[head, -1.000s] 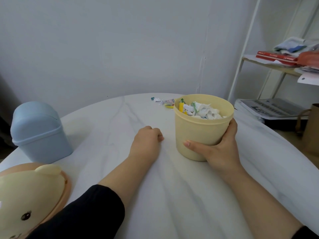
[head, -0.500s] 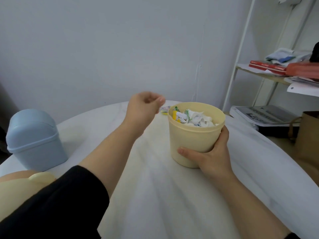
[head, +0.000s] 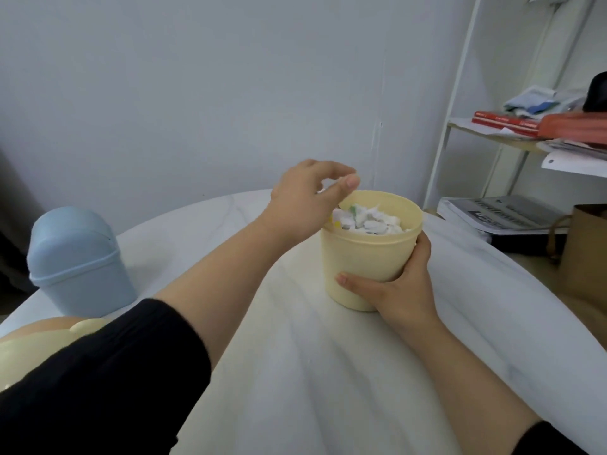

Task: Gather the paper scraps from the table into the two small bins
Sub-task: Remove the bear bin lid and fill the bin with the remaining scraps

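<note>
Gripping yellow bin (head: pixel 368 261), right fingers (head: pixel 423 252) curled

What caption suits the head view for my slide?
Right hand holds the yellow bin of paper scraps while the left hand hovers at its rim.

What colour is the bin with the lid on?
The lidded bin is light blue, and it shows best in the head view.

You've got a wide bare stretch of table (head: pixel 295 372) right in front of you, and the blue bin (head: pixel 78 264) sits well off to the left. The yellow bin (head: pixel 368 264) is packed with scraps (head: pixel 368 224) nearly to the rim, with your left hand (head: pixel 305 201) over its left edge and your right hand (head: pixel 400 290) wrapping its near side.
</note>
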